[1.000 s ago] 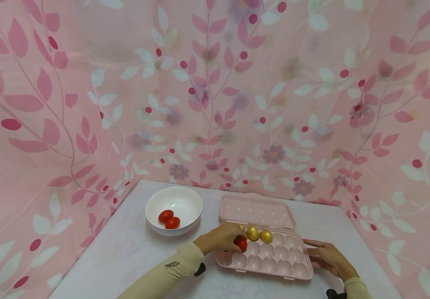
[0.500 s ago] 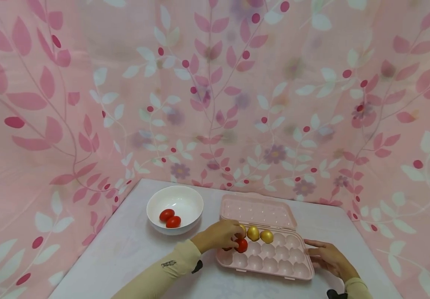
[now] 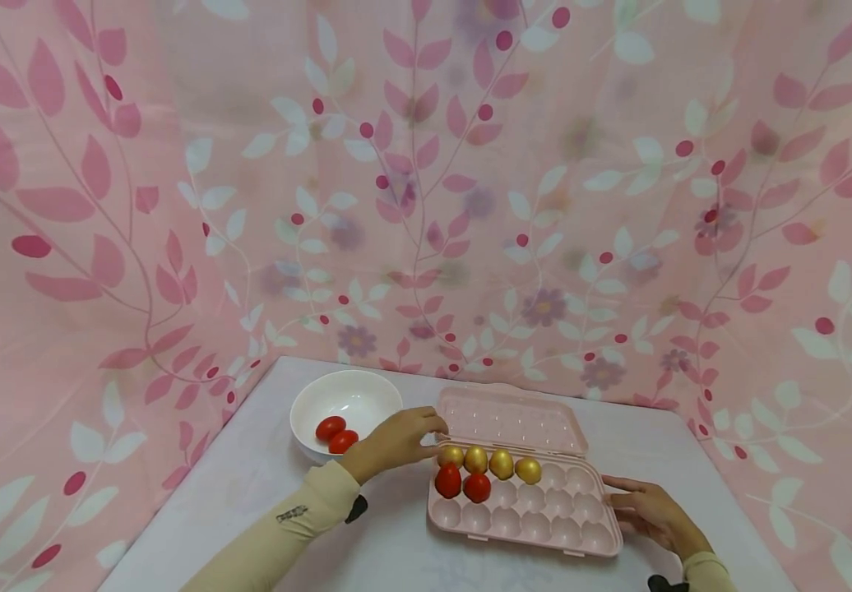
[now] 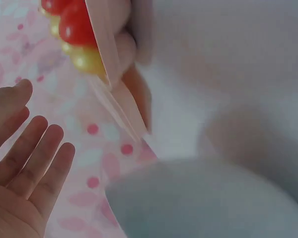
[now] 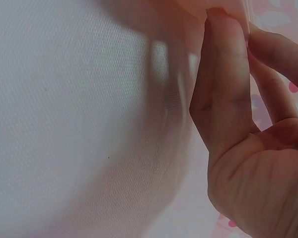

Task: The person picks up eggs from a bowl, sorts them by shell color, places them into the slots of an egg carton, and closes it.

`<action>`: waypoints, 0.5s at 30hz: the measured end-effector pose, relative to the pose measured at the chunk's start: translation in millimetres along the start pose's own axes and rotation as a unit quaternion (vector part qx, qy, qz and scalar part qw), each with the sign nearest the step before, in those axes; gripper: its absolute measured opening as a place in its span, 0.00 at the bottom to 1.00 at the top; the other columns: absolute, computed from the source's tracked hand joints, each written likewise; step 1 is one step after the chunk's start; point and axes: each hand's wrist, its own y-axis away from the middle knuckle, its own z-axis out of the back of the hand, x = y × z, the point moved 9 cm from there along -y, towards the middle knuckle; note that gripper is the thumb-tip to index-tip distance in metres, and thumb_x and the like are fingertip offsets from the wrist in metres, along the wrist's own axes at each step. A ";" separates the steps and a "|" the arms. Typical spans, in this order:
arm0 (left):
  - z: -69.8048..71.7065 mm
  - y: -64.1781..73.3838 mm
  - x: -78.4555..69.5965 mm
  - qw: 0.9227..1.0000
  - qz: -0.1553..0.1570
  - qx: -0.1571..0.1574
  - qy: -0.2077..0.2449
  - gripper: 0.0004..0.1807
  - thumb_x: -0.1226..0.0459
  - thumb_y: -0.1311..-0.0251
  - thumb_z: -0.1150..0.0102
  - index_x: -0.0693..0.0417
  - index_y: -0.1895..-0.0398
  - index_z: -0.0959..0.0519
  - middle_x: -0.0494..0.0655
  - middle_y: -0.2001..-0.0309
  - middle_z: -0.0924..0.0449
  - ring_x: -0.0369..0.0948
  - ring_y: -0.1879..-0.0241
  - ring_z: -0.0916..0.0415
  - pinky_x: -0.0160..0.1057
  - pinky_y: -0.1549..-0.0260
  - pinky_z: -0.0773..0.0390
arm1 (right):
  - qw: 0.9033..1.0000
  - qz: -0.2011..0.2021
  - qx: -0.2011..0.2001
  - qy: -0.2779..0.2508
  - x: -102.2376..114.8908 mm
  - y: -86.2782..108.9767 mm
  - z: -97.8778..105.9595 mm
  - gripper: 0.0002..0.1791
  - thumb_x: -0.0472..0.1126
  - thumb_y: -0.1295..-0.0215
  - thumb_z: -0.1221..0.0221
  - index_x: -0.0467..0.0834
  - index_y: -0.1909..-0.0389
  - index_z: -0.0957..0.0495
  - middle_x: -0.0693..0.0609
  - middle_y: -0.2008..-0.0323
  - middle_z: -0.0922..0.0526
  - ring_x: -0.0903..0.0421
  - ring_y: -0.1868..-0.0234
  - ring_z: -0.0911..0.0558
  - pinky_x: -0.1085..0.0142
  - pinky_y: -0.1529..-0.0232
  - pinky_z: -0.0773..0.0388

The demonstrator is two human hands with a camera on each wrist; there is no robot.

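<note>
A pink plastic egg carton (image 3: 515, 530) lies with its lid (image 3: 511, 418) folded back. Several golden eggs (image 3: 501, 464) fill part of its back row. Two red eggs (image 3: 477, 487) sit at the left of the row in front of them. My left hand (image 3: 395, 444), fingers spread and holding nothing, is just left of the carton; its fingers (image 4: 35, 163) show in the left wrist view. On the other side, my right hand (image 3: 651, 514) grips the carton's right edge, fingers and thumb (image 5: 228, 74) at the rim.
To the left stands a white bowl (image 3: 374, 395) with two red eggs (image 3: 331, 427) in it, partly behind my left hand. A white cloth (image 3: 211, 510) covers the table, and patterned pink curtains (image 3: 426, 205) enclose its back and sides.
My left hand has let go of a red egg in the second row and moved left, off the carton. My right hand has stayed at the right edge.
</note>
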 end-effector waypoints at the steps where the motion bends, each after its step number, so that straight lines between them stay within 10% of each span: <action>1: 5.7 2.0 6.5 1.000 0.003 -0.008 -0.004 0.16 0.58 0.43 0.30 0.48 0.51 0.17 0.40 0.56 0.20 0.35 0.57 0.22 0.28 0.54 0.24 | 1.000 0.000 -0.001 0.001 -0.2 0.2 -0.1 0.31 0.34 0.40 0.37 0.32 0.35 0.32 0.37 0.49 0.20 0.48 0.58 0.16 0.55 0.58 0.18; 8: 36.6 17.4 56.8 0.998 0.012 -0.041 -0.039 0.13 0.64 0.43 0.31 0.53 0.55 0.18 0.45 0.59 0.21 0.40 0.61 0.23 0.38 0.57 0.21 | 1.000 -0.002 0.001 -0.002 -1.5 2.2 -0.2 0.32 0.35 0.39 0.36 0.32 0.35 0.33 0.36 0.49 0.20 0.48 0.57 0.16 0.54 0.58 0.18; 15: 33.8 35.8 113.4 0.989 0.130 0.054 -0.049 0.16 0.63 0.44 0.30 0.54 0.53 0.19 0.49 0.58 0.23 0.41 0.61 0.26 0.41 0.53 0.23 | 1.000 0.004 -0.002 0.006 -2.2 -0.6 2.5 0.33 0.36 0.40 0.35 0.33 0.34 0.32 0.36 0.50 0.20 0.48 0.58 0.16 0.55 0.58 0.18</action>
